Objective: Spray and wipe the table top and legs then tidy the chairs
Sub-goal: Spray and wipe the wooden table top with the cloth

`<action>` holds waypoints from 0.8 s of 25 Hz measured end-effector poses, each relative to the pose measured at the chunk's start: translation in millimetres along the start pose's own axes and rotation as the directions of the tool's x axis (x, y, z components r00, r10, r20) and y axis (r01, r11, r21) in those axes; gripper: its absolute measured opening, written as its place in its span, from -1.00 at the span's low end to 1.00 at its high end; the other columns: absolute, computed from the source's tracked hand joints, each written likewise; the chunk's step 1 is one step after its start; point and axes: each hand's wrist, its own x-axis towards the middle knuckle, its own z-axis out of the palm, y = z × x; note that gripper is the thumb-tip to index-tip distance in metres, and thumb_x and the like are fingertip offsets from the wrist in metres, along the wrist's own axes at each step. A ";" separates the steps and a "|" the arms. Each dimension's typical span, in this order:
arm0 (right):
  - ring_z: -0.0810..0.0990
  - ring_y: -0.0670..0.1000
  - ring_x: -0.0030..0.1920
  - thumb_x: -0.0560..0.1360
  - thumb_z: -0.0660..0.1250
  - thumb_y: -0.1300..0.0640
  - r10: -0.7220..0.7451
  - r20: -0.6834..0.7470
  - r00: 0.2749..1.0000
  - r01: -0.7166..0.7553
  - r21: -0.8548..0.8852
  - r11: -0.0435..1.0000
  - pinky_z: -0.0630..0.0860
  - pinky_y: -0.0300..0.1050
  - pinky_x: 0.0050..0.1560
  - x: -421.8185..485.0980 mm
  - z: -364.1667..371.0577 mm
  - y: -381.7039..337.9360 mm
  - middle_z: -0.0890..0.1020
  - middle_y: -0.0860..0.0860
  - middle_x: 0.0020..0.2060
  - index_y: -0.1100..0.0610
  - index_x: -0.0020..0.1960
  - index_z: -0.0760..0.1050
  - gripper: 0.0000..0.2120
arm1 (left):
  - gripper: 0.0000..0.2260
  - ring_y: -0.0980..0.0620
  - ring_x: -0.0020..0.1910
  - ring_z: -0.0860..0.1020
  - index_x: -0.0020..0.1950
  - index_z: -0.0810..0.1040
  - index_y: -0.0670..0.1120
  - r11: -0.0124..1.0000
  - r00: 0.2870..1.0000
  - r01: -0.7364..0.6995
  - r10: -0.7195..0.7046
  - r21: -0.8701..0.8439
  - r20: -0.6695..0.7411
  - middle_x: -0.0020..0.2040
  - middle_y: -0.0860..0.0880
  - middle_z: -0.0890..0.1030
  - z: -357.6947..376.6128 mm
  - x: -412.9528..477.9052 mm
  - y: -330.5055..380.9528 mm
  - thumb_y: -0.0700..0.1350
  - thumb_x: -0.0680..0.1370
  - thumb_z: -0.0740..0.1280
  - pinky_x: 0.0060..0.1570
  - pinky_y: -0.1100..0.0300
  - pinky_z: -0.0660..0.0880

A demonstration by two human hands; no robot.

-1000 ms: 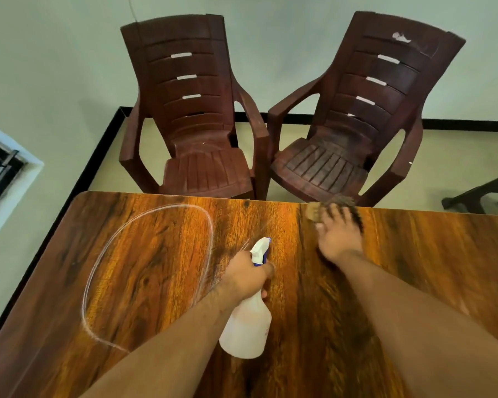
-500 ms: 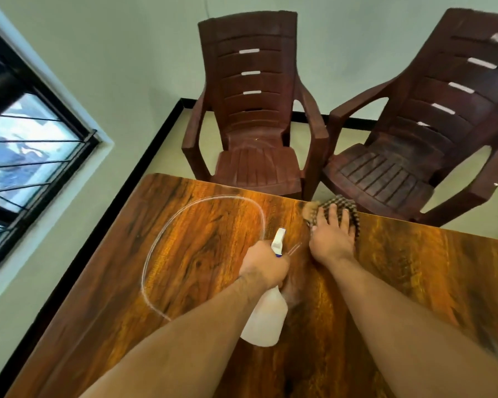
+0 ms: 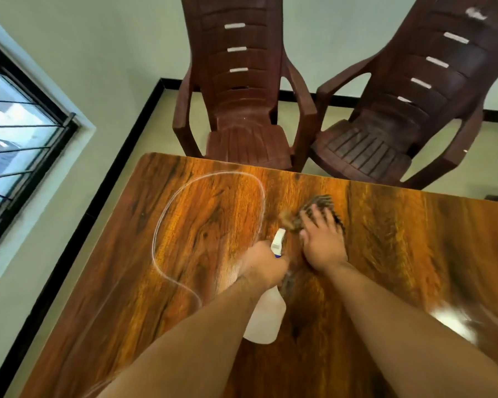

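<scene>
Table [image 3: 414,239]: my right hand [image 3: 322,242], fingers straight, presses the cloth [image 3: 321,201] onto it; my left hand [image 3: 263,264] grips the spray bottle [image 3: 266,320].

Head camera, looking steeply down, close over table [image 3: 414,239].

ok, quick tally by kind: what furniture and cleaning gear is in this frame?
chairs: 2 (left chair, right chair)
table: 1
spray bottle: 1
cloth: 1
total: 5
</scene>
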 end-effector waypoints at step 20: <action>-0.21 0.09 0.61 0.68 0.03 0.01 -0.141 0.020 0.990 0.142 -0.069 0.987 -0.17 0.12 0.55 -251.6 88.2 -32.2 -0.10 -0.05 0.62 -0.09 0.62 0.06 -0.49 | -0.81 -0.09 -0.28 0.66 -0.25 0.45 0.00 0.971 0.982 -0.096 0.057 0.220 0.180 -0.31 0.00 0.60 2.4 -151.8 -140.5 -0.10 0.55 0.35 -0.34 0.20 0.46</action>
